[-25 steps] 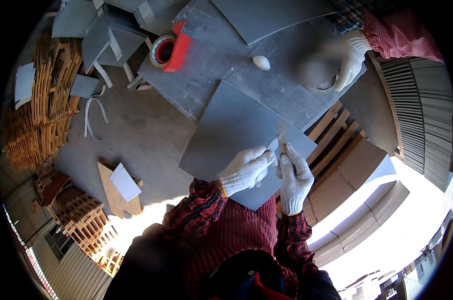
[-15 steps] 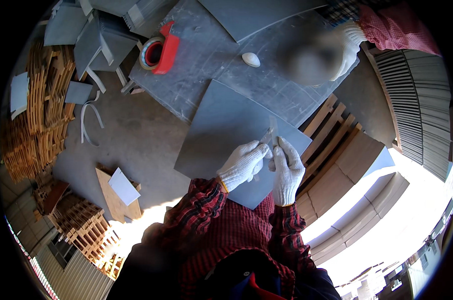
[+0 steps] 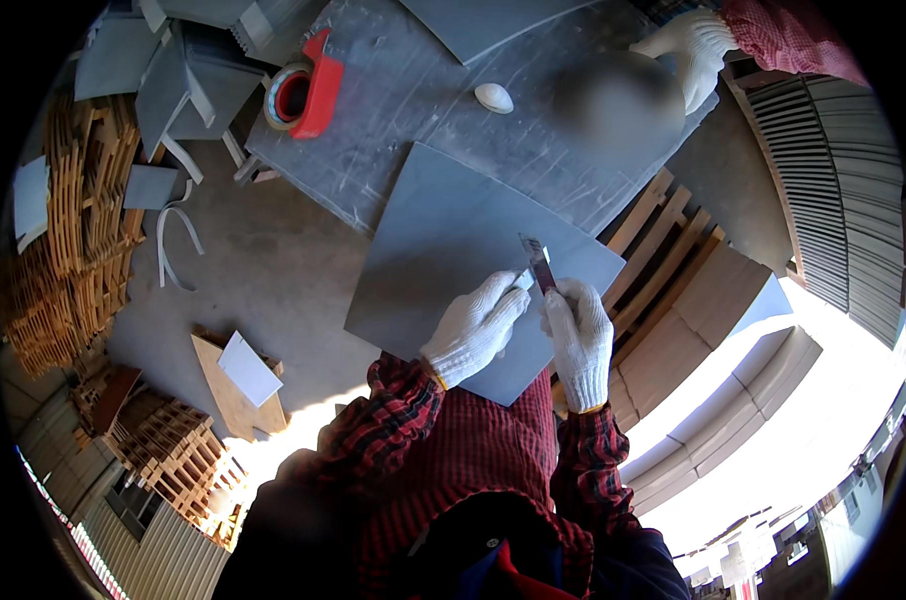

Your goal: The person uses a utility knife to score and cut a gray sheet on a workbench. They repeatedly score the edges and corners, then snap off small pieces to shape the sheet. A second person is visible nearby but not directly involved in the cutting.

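Note:
A square grey panel (image 3: 443,220) lies in front of me, overlapping the near edge of the grey worktable (image 3: 393,90). Above its right half, my gloved right hand (image 3: 580,335) grips a utility knife (image 3: 540,266), its blade pointing away from me. My gloved left hand (image 3: 473,325) is just left of it, thumb and forefinger pinched on a small whitish piece (image 3: 524,280) close to the knife. What that piece is made of cannot be made out. Both hands are over the panel.
On the worktable sit a red tape dispenser (image 3: 323,90) and a white oval object (image 3: 493,97). A co-worker's gloved hand (image 3: 698,55) rests at the far right, beside a blurred patch. Wooden pallets (image 3: 83,220) stand left; stacked boxes (image 3: 688,310) and slats flank my right.
My right hand has turned, so the knife's blade now shows clearly. The left hand has drawn slightly left and down, and the hands are a little farther apart.

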